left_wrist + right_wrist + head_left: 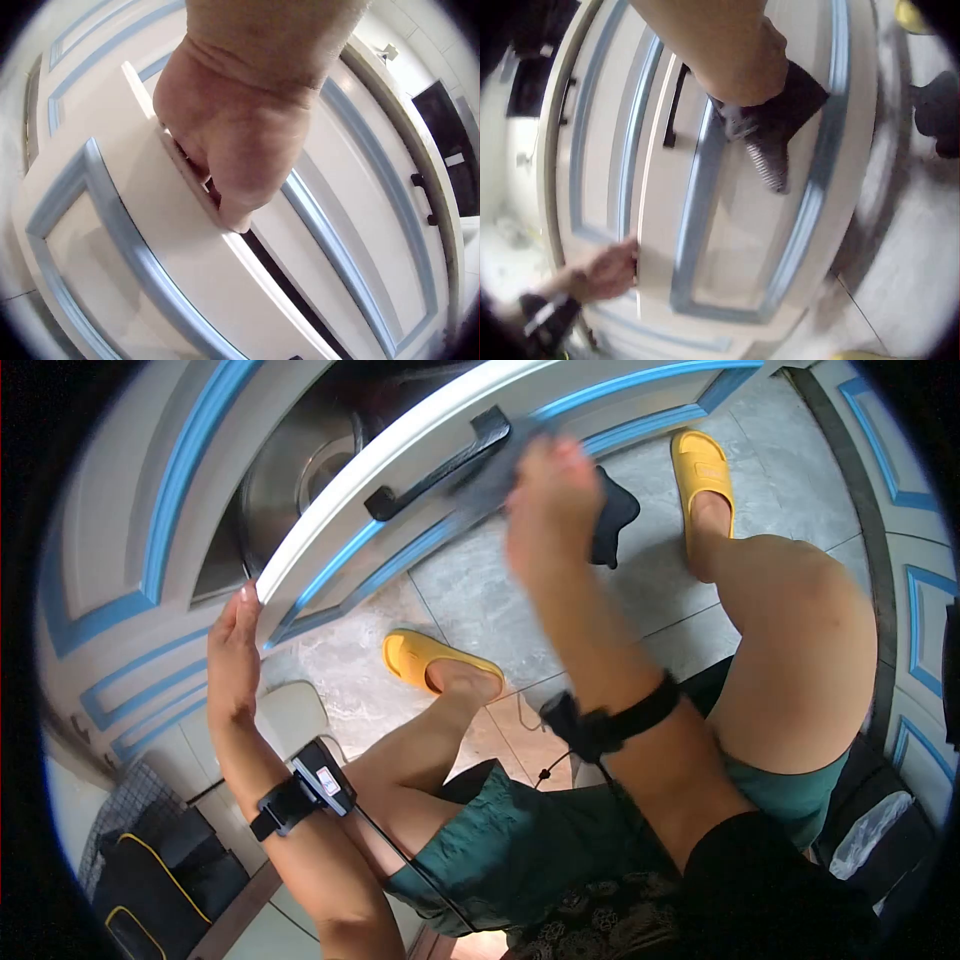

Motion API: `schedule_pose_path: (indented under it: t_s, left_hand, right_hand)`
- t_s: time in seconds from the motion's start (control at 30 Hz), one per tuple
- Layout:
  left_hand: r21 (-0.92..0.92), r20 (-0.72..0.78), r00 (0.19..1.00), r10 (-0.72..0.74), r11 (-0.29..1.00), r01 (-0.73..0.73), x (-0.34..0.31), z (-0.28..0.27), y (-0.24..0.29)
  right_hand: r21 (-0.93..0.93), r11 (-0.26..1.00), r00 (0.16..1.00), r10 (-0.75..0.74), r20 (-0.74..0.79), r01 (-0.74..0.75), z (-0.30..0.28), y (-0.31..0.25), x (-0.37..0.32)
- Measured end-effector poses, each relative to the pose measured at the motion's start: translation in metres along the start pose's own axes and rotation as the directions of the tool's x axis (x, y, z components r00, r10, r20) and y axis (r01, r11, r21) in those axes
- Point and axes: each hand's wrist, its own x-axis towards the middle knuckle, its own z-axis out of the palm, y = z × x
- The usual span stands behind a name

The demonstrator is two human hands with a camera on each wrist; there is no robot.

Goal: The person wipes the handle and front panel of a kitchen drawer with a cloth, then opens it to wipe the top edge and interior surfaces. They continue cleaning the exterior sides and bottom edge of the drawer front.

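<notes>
My left hand (235,650) grips the end of the pulled-out drawer's white front (172,240); in the left wrist view its fingers bend over the top edge. A dark grey cloth (769,146) is bunched in my right hand (552,510), against the outer face of that drawer front. Part of the cloth hangs below the hand in the right wrist view, a striped edge showing. Motion blurs hand and cloth in the head view. Close to the cloth is the drawer's black bar handle (440,465). Blue trim (694,217) frames the panel.
Shiny metal cookware (325,465) sits inside the drawer. On the tiled floor, a dark crumpled thing (617,520) lies beyond the right hand. Yellow slippers (705,465) are on the person's feet. A black bag with yellow piping (165,880) stands at lower left.
</notes>
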Motion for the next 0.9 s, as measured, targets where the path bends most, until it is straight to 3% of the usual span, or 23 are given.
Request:
schedule_pose_path:
  t_s: [0.03, 0.13, 0.2, 0.23, 0.27, 0.37, 0.4, 0.47, 0.57, 0.6, 0.7, 0.8, 0.83, 0.87, 0.9]
  left_hand:
    - [-0.001, -0.013, 1.0, -0.009, 1.0, 0.009, 0.0, 0.001, -0.002]
    - [0.034, -0.042, 0.999, -0.023, 0.999, 0.024, -0.001, 0.002, 0.006]
    - [0.009, -0.048, 0.999, 0.011, 1.0, -0.011, 0.001, 0.002, -0.001]
    - [-0.001, -0.041, 0.999, 0.03, 1.0, -0.03, 0.004, 0.002, -0.004]
    - [-0.021, -0.046, 0.999, -0.015, 1.0, 0.014, 0.004, 0.001, -0.006]
    - [0.018, -0.047, 0.999, -0.016, 1.0, 0.016, 0.005, -0.001, -0.009]
    - [0.025, -0.043, 0.999, -0.021, 0.999, 0.022, 0.006, -0.002, -0.009]
    - [0.024, -0.03, 0.999, -0.011, 1.0, 0.012, 0.004, -0.002, -0.008]
    - [0.046, -0.037, 0.999, 0.008, 0.999, -0.006, 0.005, -0.001, -0.006]
    - [0.062, -0.037, 0.999, -0.001, 0.998, 0.004, 0.004, -0.001, -0.001]
    - [0.065, -0.041, 0.999, -0.006, 0.998, 0.009, 0.006, -0.002, -0.008]
    - [0.055, -0.052, 0.999, -0.013, 0.998, 0.016, 0.012, -0.006, -0.018]
    - [0.056, -0.05, 0.999, -0.014, 0.998, 0.017, 0.013, -0.006, -0.018]
    - [0.044, -0.065, 0.998, -0.013, 0.999, 0.016, 0.012, -0.005, -0.017]
    - [0.031, -0.077, 0.997, -0.01, 0.999, 0.012, 0.011, -0.004, -0.016]
  right_hand:
    - [0.143, 0.984, 0.993, -0.093, -0.069, 0.102, 0.005, -0.012, 0.008]
    - [-0.21, 0.977, 0.992, 0.001, -0.123, -0.027, 0.015, 0.008, -0.017]
    - [-0.165, 0.986, 0.996, -0.024, 0.09, 0.038, 0.031, 0.066, -0.05]
    - [0.036, 0.993, 0.982, 0.105, 0.16, -0.112, 0.043, 0.07, -0.063]
    - [-0.136, 0.981, 0.974, 0.162, 0.158, -0.141, 0.041, 0.081, -0.06]
    - [0.058, 0.99, 0.99, 0.126, 0.063, -0.129, 0.028, 0.032, -0.039]
    - [-0.029, 0.999, 0.997, 0.04, 0.068, -0.038, 0.016, 0.024, -0.02]
    - [-0.054, 0.998, 0.994, -0.039, -0.102, 0.034, 0.0, -0.017, 0.013]
    - [0.058, 0.969, 0.953, -0.223, -0.205, 0.239, -0.036, -0.064, 0.092]
    - [0.177, 0.967, 0.98, -0.167, -0.104, 0.183, -0.037, -0.097, 0.098]
    - [0.103, 0.959, 0.926, -0.223, -0.306, 0.265, -0.021, -0.107, 0.102]
    - [-0.224, 0.942, 0.912, -0.307, -0.27, 0.251, -0.015, -0.03, 0.081]
    - [-0.33, 0.931, 0.962, -0.22, -0.165, 0.156, -0.001, -0.028, 0.043]
    - [-0.374, 0.907, 0.958, -0.259, -0.127, 0.195, 0.011, -0.009, 0.017]
    - [-0.155, 0.975, 0.986, -0.162, -0.027, 0.156, 0.015, 0.024, 0.005]
